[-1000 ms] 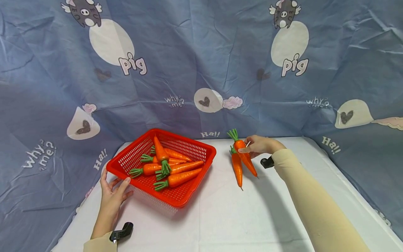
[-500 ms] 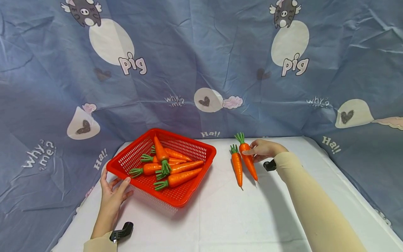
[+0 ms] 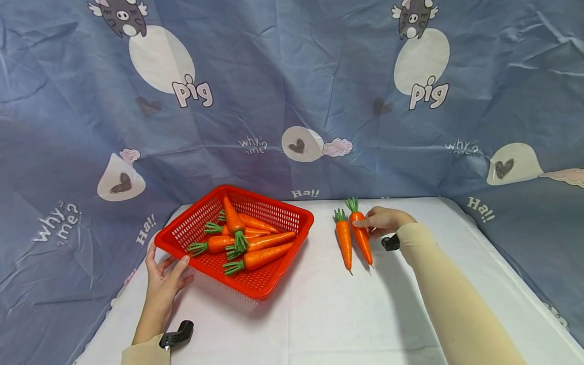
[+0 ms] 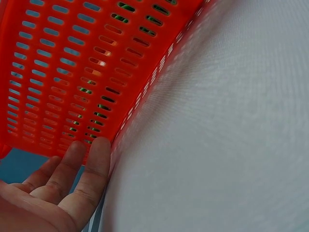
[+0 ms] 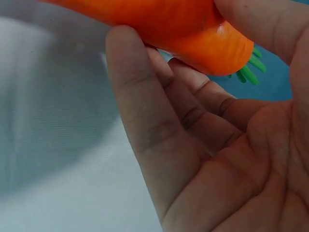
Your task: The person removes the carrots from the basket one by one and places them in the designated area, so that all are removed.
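Note:
My left hand (image 3: pixel 163 285) holds the red plastic basket (image 3: pixel 287 276) at its near left corner, thumb at the rim. In the left wrist view, fingertips (image 4: pixel 100 147) touch the slotted outer wall. Several orange carrots with green tops lie inside, one carrot (image 3: pixel 233 218) across the others. My right hand (image 3: pixel 383 221) pinches another carrot (image 3: pixel 363 242) between thumb and fingers, low over the white cloth or on it; which, I cannot tell. That carrot fills the top of the right wrist view. Just left of it lies a second carrot (image 3: pixel 343 242), nearly parallel and slightly apart.
A white cloth (image 3: pixel 328 319) covers the table. Behind and at both sides hangs a blue printed curtain (image 3: pixel 255 101). The basket stands at the left, and the two carrots are right of it near the back edge.
My right hand has moved slightly right and down with its carrot, which no longer overlaps the other one and now sits beside it. My left hand and the basket keep their place.

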Tool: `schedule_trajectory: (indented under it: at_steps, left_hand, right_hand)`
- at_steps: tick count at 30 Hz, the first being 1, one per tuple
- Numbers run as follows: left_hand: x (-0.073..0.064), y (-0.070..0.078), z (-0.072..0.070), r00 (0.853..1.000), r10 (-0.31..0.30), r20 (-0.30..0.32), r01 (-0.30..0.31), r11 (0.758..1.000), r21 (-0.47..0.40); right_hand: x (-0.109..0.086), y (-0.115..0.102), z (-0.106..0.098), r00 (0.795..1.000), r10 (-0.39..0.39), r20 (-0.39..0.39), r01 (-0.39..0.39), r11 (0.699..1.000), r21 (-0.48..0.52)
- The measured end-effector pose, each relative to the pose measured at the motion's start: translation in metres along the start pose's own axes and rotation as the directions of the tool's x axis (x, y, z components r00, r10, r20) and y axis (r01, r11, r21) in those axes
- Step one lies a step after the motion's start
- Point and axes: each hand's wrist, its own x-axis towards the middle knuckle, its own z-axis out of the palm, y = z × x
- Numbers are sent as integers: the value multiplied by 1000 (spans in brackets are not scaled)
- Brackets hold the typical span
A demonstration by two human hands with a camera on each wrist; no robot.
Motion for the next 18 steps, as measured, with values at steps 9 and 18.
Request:
schedule_trajectory:
  at_steps: [9, 18]
  left_hand:
    - [-1, 3, 1, 1000, 0, -6, 0, 1000, -18]
    - [0, 2, 0, 1000, -13, 5, 13, 1000, -8]
  right_hand:
    - [2, 7, 5, 996, 91, -21, -91, 996, 10]
    - [6, 10, 11, 990, 137, -24, -138, 990, -6]
